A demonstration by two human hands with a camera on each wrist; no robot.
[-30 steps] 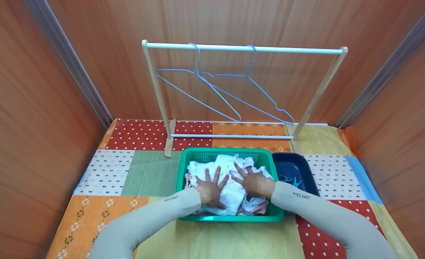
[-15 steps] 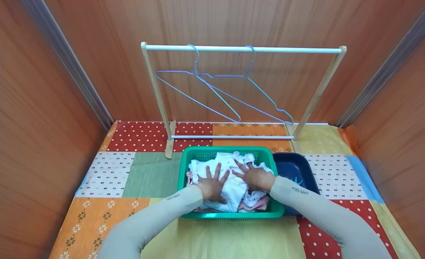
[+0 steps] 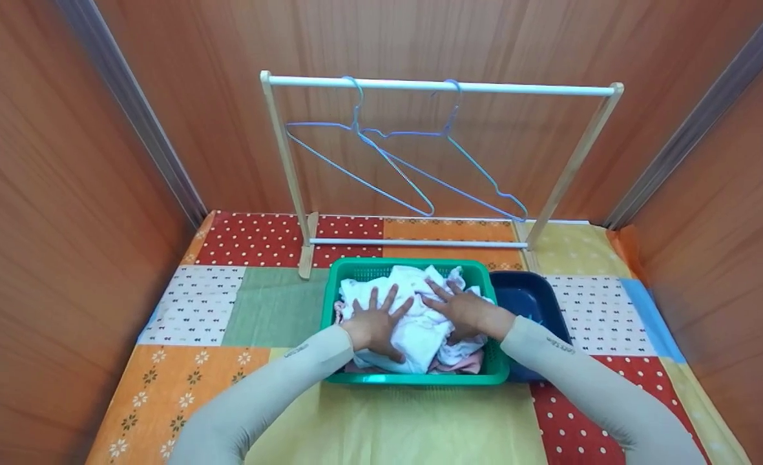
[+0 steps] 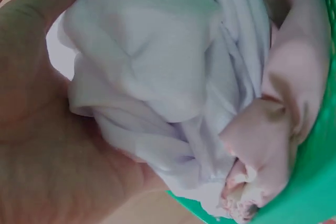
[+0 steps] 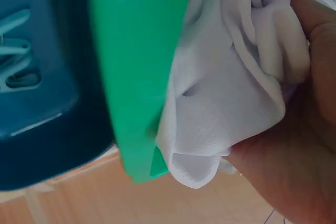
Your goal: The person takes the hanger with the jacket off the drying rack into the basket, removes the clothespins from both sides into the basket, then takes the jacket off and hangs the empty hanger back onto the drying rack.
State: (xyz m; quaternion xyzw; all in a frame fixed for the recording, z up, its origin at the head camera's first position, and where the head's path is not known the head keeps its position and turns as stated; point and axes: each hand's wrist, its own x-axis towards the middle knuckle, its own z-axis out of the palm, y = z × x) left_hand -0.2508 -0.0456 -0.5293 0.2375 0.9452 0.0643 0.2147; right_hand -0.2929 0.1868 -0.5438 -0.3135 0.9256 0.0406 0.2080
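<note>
Inside a green plastic basket [image 3: 413, 380] lies a heap of crumpled white clothes [image 3: 417, 332]. My left hand [image 3: 375, 328] rests on the left part of the heap, palm down with fingers spread. On the right part my right hand [image 3: 470, 311] lies the same way, its fingers spread over the fabric. Pink cloth [image 3: 466, 363] shows beneath the white at the near side, and a twisted pink piece [image 4: 294, 93] lies along the basket wall in the left wrist view. White fabric [image 5: 220, 108] bunches beside the thumb in the right wrist view.
A navy tray [image 3: 522, 287] stands against the basket's right side, with light blue clothes pegs [image 5: 18, 51] in it. Behind is a drying rack [image 3: 543, 89] bearing two wire hangers [image 3: 313, 123]. A patchwork cloth [image 3: 278, 300] covers the surface; wooden panels [image 3: 64, 213] enclose it.
Both hands stay spread on the white clothes. The right hand has shifted slightly away and to the right. The basket shows slightly farther back, partly because the head view has moved.
</note>
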